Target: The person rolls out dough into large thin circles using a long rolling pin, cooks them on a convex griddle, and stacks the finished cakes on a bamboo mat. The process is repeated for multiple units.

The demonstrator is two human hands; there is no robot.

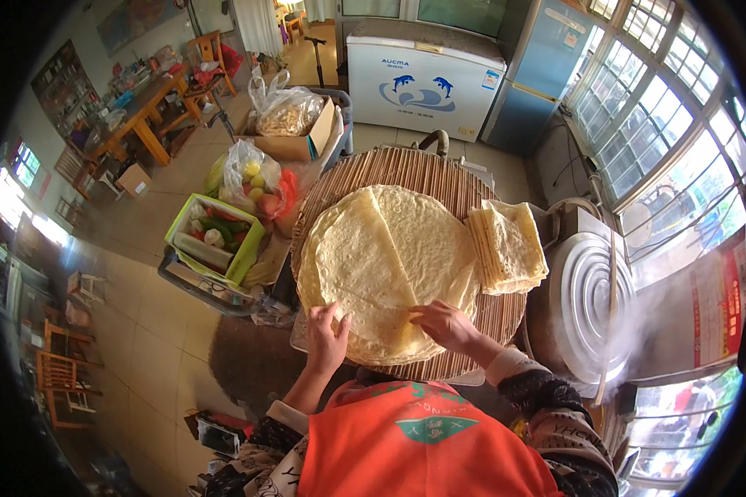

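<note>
A stack of large, thin round flatbreads (435,230) lies on a round mat of plant stalks (497,323). The top sheet is partly folded over, its straight edge running from the upper middle down to the lower right. My left hand (328,338) is at the lower left rim of the stack, thumb and fingers apart at the sheet's edge; whether it pinches the sheet I cannot tell. My right hand (446,324) has its fingertips on the folded sheet at the lower right. Folded flatbreads (511,247) form a pile on the mat's right side.
At the right, a steaming pot with a ringed metal lid (587,304) has a wooden stick (610,298) across it. On the left stand a green box of vegetables (258,239), bagged fruit (256,180) and a cardboard box (286,148). A chest freezer (423,81) stands beyond.
</note>
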